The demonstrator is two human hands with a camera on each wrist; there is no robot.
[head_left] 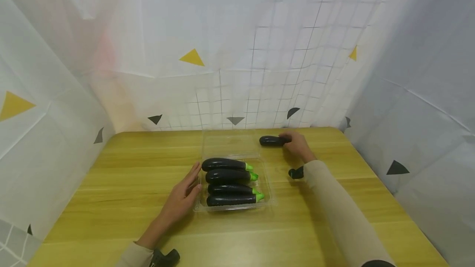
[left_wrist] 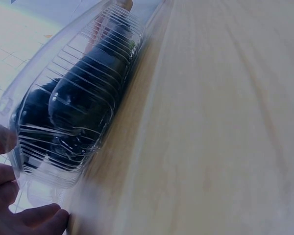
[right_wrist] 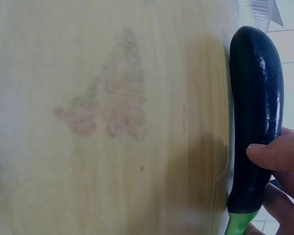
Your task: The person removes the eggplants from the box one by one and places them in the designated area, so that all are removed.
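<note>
My right hand [head_left: 297, 144] pinches a dark purple eggplant [head_left: 271, 141] near the back edge of the table. In the right wrist view, the thumb [right_wrist: 274, 154] presses on the side of this eggplant [right_wrist: 255, 98], and its green stem end points toward the bottom. A clear plastic clamshell box [head_left: 269, 186] stands mid-table, its lid [head_left: 230, 145] folded back behind it. Several eggplants [head_left: 226, 175] lie side by side inside, green stems to the right. My left hand [head_left: 179, 199] rests at the box's left side, fingers extended along the wall, thumb near the front left.
The wooden table [head_left: 148, 151] ends at a white sheet wall [head_left: 167, 94] at the back, and similar sheets [head_left: 419, 106] hang at both sides. A dark wrist-worn device [head_left: 296, 172] shows beside the right sleeve, another [head_left: 168, 257] by the left sleeve.
</note>
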